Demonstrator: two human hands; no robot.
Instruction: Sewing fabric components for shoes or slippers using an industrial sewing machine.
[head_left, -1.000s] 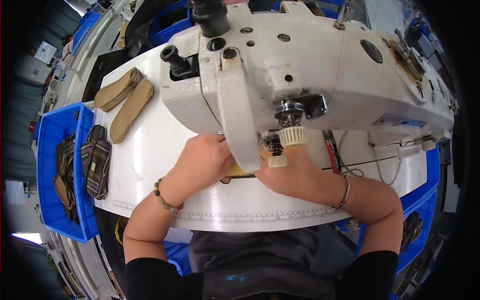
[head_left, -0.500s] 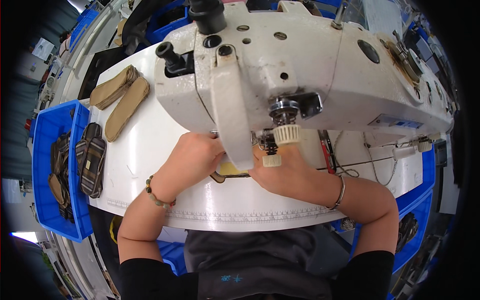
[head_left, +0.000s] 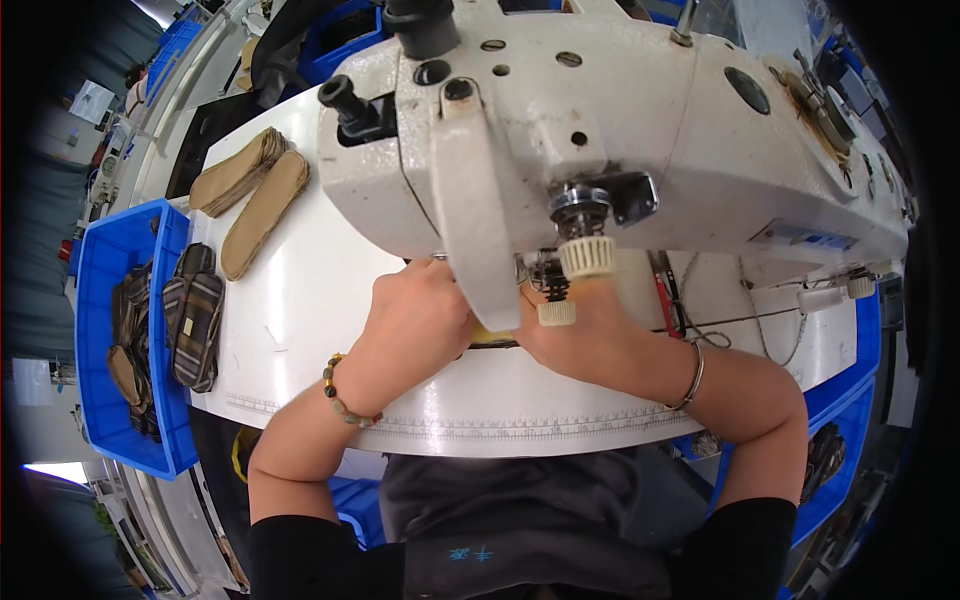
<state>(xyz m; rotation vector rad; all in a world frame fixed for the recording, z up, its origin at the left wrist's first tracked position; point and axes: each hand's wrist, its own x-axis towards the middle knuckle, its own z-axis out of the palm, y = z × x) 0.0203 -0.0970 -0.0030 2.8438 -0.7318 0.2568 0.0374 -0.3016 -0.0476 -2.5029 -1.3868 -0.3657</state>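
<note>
Under the head of a white sewing machine (head_left: pixel 400 190), a yellow piece with a dark edge (head_left: pixel 492 338) shows only as a narrow strip between my hands. My left hand (head_left: pixel 425 308) is closed with curled fingers at its left side, the fingertips partly behind the machine's pale lever (head_left: pixel 478 210). At the right side my right hand (head_left: pixel 580 325) is closed on the piece, its fingers partly covered by the tension knob (head_left: pixel 588 257). The needle area and most of the piece are hidden by my hands and the machine.
Tan sole-shaped pieces (head_left: pixel 265 215) lie on the white table (head_left: pixel 310 410) at the left. Striped shoe parts (head_left: pixel 192 325) rest against a blue bin (head_left: pixel 180 445) of similar pieces. Red-handled snips (head_left: pixel 668 290) and a loose cord (head_left: pixel 797 345) lie at the right.
My left hand has moved inward and now covers the dark curved end of the yellow piece that showed before. My right hand stays beside the piece. The whole view has shifted slightly.
</note>
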